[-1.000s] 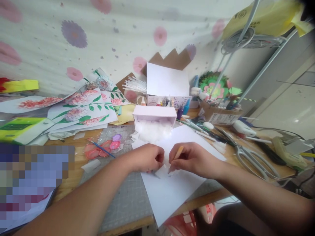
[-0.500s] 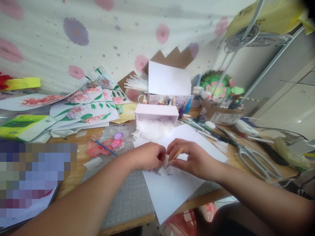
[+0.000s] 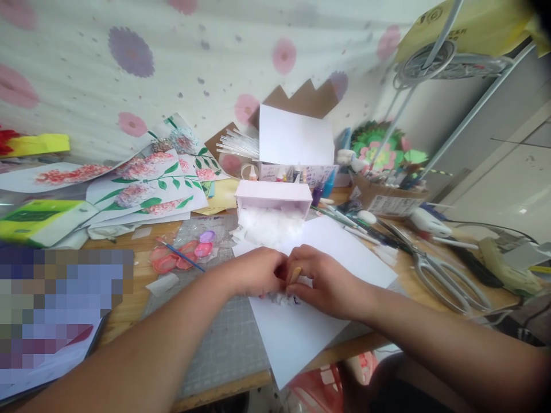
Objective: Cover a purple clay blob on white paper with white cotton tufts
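Observation:
My left hand (image 3: 260,272) is closed, its fingertips meeting my right hand above a white paper sheet (image 3: 297,347). Under the fingertips shows a white ruffled piece (image 3: 280,299), mostly covered by both hands; the left fingers appear to pinch it. My right hand (image 3: 329,282) is closed on a short tan wooden stick (image 3: 295,275), whose lower end is hidden in the fingers. Just beyond the hands, a white box (image 3: 274,191) lies open toward me, with a pile of white fluffy pieces (image 3: 272,225) spilling from it.
Large scissors (image 3: 447,281) lie at the right, near brushes and a cardboard box (image 3: 387,195). A thin blue brush (image 3: 183,255) rests over pink flower-shaped dishes (image 3: 172,261) on the grey cutting mat (image 3: 215,344). Flower pictures (image 3: 146,189) lie at the back left.
My right hand has moved slightly left and closed in against my left hand. The stick has tilted more upright, and the white piece is more covered.

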Motion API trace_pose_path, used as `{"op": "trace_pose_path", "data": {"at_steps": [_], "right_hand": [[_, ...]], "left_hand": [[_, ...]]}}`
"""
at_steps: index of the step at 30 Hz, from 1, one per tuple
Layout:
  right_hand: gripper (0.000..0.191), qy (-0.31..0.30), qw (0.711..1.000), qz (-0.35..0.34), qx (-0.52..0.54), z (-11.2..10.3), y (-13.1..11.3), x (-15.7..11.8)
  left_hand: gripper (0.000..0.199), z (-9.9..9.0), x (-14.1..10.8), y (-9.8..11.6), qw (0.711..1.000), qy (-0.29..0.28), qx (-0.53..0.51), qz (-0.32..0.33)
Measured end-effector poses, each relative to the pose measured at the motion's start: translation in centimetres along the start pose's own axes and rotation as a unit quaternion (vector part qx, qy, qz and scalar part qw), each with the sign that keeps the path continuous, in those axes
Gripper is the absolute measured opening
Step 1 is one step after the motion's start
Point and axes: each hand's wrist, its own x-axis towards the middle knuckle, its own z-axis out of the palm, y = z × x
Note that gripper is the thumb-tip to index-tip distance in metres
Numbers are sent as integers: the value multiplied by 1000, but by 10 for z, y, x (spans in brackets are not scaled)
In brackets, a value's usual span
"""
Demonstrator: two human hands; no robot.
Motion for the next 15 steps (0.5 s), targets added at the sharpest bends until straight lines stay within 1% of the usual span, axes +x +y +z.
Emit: {"op": "trace_pose_path", "data": {"at_steps": [3,7,8,10,13,15], "right_hand": [[14,12,1000,13,21,2,3,1],[12,63,990,25,126,-4,9,-2],[12,68,986,25,148,-6,10,-3],[12,49,986,17,161,-11,10,-5],[10,-7,992,-8,129,-14,9,-8],[8,-16,993,-17,112,-13,9,-8]], "left_hand": [[19,1,1,-2,1000,3,-3,-4],[19,1,2,-3,1000,9,11,-16],[17,0,2,-2,1000,8,16,-20],[17,0,2,-2,999,7,21,-28],[18,0,3,-1,999,10,23,-25],[18,1,4,-2,999,10,25,-21]]}}
